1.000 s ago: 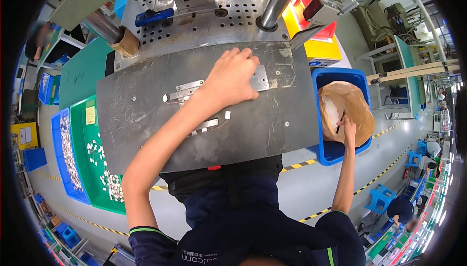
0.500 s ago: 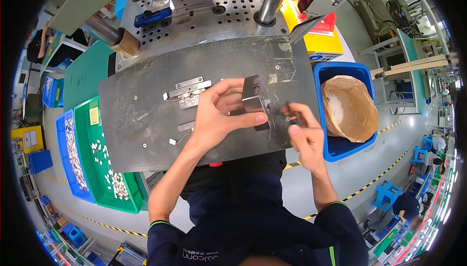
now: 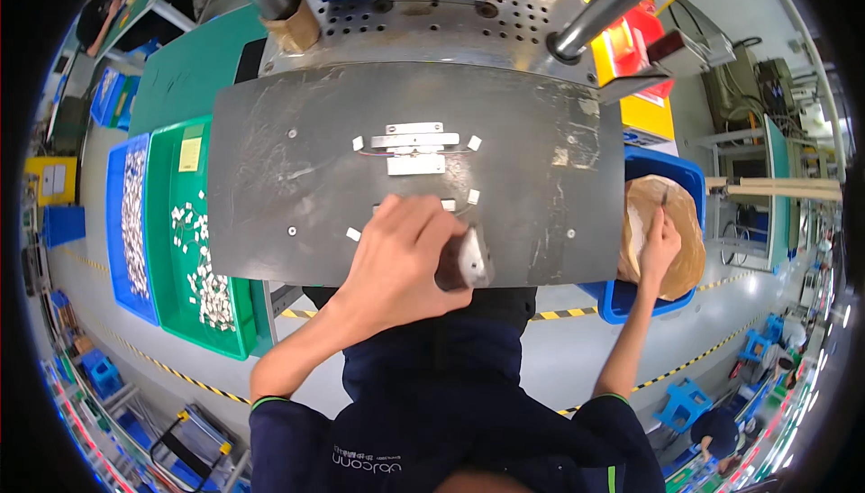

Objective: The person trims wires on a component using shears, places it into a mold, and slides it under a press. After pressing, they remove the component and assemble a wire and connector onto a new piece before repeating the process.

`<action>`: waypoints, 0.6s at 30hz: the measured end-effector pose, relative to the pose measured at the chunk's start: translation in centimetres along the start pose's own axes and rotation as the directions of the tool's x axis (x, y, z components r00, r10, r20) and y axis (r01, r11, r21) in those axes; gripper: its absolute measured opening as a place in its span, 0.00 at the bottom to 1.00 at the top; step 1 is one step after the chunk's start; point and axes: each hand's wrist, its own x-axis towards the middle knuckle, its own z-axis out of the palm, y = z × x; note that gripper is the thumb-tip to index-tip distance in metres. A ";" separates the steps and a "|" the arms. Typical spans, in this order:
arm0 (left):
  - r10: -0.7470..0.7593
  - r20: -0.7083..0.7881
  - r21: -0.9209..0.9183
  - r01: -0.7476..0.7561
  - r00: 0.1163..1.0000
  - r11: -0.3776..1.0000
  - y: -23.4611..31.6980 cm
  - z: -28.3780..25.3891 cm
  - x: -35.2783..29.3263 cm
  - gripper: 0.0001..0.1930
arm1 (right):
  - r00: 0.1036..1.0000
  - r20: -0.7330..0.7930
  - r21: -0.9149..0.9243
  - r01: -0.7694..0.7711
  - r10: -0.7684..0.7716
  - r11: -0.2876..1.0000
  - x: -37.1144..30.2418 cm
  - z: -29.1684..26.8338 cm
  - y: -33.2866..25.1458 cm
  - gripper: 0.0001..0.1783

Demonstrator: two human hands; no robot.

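My left hand (image 3: 401,254) is closed around a metal block (image 3: 475,257), dark on one side and silvery on its end, over the near edge of the grey plate (image 3: 261,187). Out to the right, my right hand (image 3: 661,245) pinches a slim dark tool (image 3: 665,196) above a paper-lined bin; its exact kind is too small to tell. A silvery metal fixture (image 3: 415,165) lies mid-plate, with thin wires and a small white connector (image 3: 474,143) at either end. Nearer, my left hand partly hides a second metal piece, beside which another white connector (image 3: 473,196) shows.
The blue bin (image 3: 615,302) with a brown paper bag (image 3: 689,263) stands at the plate's right. To the left are a green tray (image 3: 236,313) and a blue tray (image 3: 117,223) of small white parts. Behind rises a perforated metal press bed (image 3: 423,38) with steel posts (image 3: 599,17).
My right hand has gone from beside the metal block out over the bin on the right. The left hand has brought the block nearer and tilted it. The whole view has shifted.
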 end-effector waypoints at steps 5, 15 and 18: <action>0.094 0.135 -0.083 -0.083 0.986 0.993 -2.0 -0.2 -2.2 0.28 | 0.864 -0.082 -0.077 -0.502 0.496 0.862 2.3 -6.5 20.7 0.23; 0.111 0.170 -0.009 -0.111 0.979 0.994 -3.0 1.3 -3.9 0.33 | 0.829 0.218 -0.042 0.535 -0.515 0.844 -2.2 3.2 -12.5 0.04; 0.087 0.193 0.021 -0.092 0.977 0.996 -2.6 0.8 -4.0 0.36 | 0.819 0.265 0.046 0.516 -0.509 0.855 -2.5 6.3 -18.2 0.09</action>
